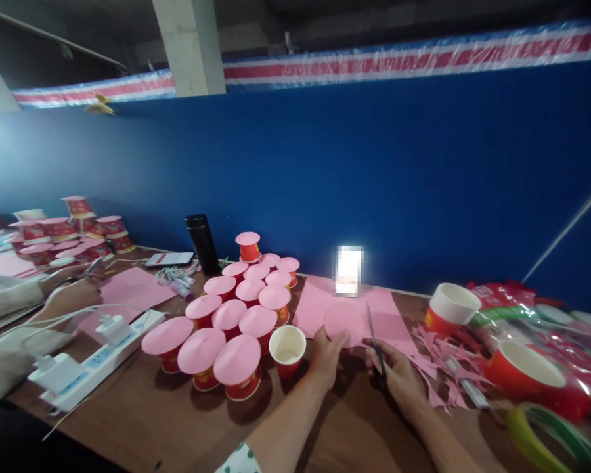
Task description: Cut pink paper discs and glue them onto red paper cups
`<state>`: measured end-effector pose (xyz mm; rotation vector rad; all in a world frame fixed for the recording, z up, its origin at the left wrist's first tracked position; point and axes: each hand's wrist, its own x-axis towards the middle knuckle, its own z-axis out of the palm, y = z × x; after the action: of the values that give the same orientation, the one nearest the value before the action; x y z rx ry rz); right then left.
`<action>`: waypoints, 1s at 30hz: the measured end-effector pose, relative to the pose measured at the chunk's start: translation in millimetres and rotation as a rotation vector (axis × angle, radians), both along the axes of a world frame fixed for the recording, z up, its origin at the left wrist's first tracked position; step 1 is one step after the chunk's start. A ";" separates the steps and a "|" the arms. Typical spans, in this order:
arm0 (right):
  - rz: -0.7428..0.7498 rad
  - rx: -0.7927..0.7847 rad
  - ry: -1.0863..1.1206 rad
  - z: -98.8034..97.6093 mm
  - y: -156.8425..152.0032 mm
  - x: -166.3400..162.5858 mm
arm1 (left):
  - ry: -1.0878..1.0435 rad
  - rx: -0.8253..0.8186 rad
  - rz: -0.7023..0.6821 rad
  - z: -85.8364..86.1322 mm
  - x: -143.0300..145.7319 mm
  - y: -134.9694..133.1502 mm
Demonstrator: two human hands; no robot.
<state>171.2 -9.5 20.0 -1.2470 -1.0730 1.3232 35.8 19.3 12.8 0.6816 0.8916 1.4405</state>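
My left hand (pixel 326 358) pinches the lower edge of a round pink paper disc (pixel 346 320) between thumb and fingers. A pair of scissors (pixel 373 334) is in my right hand (pixel 394 376), its blades pointing away from me beside the disc's right edge. I cannot tell whether the blades are apart. Beneath and behind the disc lie pink paper sheets (pixel 312 303). Left of my left hand stands an upright red paper cup (pixel 287 351) with a pale inside. Beyond it are several red cups topped with pink paper discs (pixel 237 360).
Pink scraps (pixel 446 358), a stack of paper cups (pixel 453 305), a bag of cups (pixel 502 315) and tape rolls (pixel 554 437) crowd the right. A black bottle (pixel 201 244) and power strip (pixel 103 361) stand left. Another person's hands (pixel 73 295) work farther left.
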 end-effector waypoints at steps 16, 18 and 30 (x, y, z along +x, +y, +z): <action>-0.012 0.053 -0.021 3.7 -4.4 -1.9 | 0.020 -0.034 0.013 2.0 -0.2 1.8; -0.001 0.066 -0.005 2.4 -4.2 -1.3 | 0.030 -0.046 0.019 2.8 -0.7 1.4; 0.023 0.048 0.017 -1.5 -2.2 1.2 | 0.019 -0.072 0.038 4.0 0.1 6.3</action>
<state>172.4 -11.7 18.5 -1.1894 -1.1040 1.3154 35.8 25.6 16.8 0.6282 0.9709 1.4305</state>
